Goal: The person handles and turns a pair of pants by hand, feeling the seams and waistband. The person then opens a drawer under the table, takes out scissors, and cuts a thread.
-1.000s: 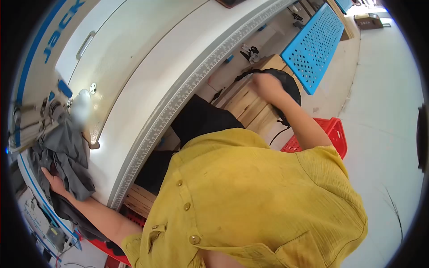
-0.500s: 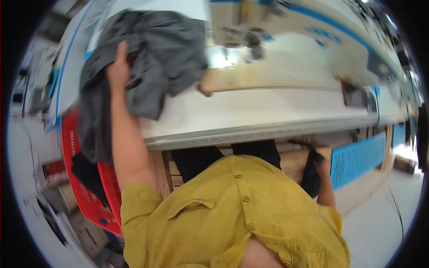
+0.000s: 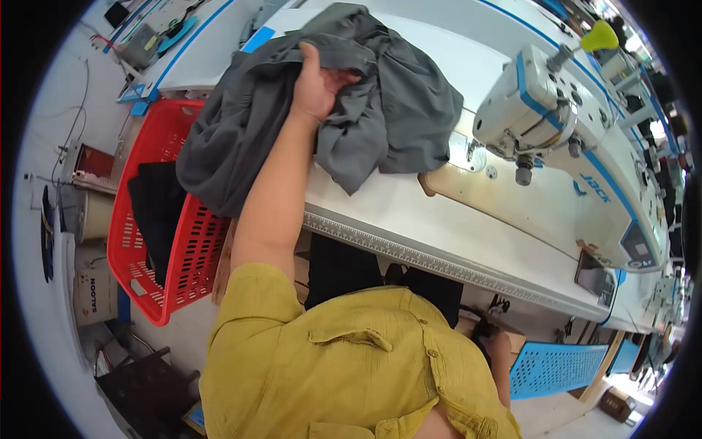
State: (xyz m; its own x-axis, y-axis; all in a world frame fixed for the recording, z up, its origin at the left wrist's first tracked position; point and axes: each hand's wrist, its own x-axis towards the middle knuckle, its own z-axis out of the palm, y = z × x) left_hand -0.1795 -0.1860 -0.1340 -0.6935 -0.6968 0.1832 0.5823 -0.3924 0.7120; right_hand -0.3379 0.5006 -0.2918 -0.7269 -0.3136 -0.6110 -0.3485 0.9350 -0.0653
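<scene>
Your head view has swung left since the earlier frame, bringing the red slotted plastic basket [image 3: 175,285] further into sight. Your left hand [image 3: 316,91] reaches into the dark grey cloth garment [image 3: 420,102], thumb spread; whether the fingers pinch fabric cannot be determined. The garment lies on the white worktable [image 3: 387,205], left of the white-and-blue sewing machine [image 3: 596,164]. Your right hand [image 3: 499,344], partly hidden, is at a black item [image 3: 481,331]; its grip is indeterminable.

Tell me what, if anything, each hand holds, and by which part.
The left hand has its fingers tucked into folds of the grey garment; whether it grips them cannot be told. The right hand is at a black item, its hold unclear.
</scene>
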